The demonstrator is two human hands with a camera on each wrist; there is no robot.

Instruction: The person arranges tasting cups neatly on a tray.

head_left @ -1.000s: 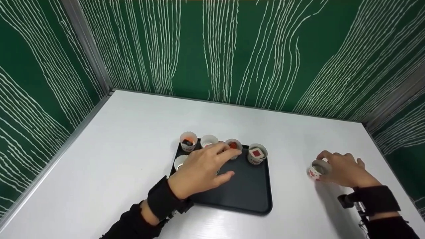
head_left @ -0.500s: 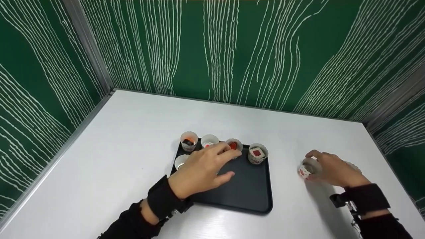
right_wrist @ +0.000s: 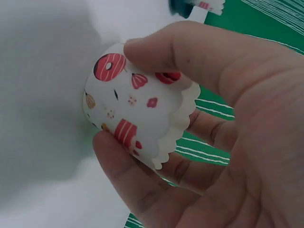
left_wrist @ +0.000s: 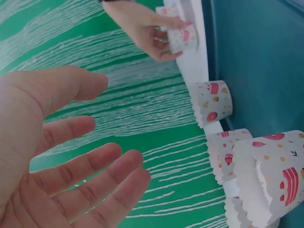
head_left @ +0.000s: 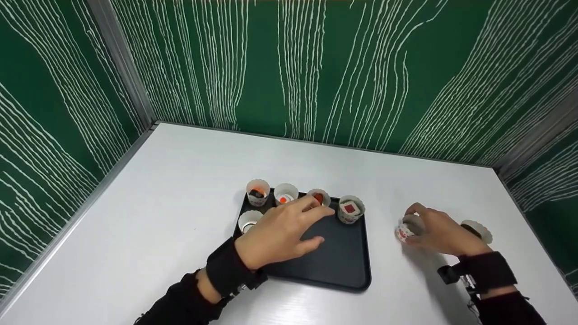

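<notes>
My right hand (head_left: 445, 232) grips a scalloped paper baking cup (right_wrist: 130, 97) printed with red donuts and cakes, thumb on one side and fingers on the other. In the head view, that cup is right of the black tray (head_left: 336, 257). Above the tray, my left hand (head_left: 282, 232) has its fingers spread and holds nothing; it partly covers the cups below. Along the tray's far edge stand several similar cups, among them a cup with an orange and black item (head_left: 257, 193) and a cup holding a white block with a red square (head_left: 349, 215).
Behind my right hand, another paper cup (head_left: 481, 231) with something dark inside stands on the white table (head_left: 189, 180). One more cup (head_left: 248, 220) is at the tray's left side. Green walls with white lines (head_left: 343, 67) enclose the table's back and sides.
My right hand has moved left toward the tray with its cup, exposing the cup behind it. My left hand has shifted slightly right, and its fingers remain spread.
</notes>
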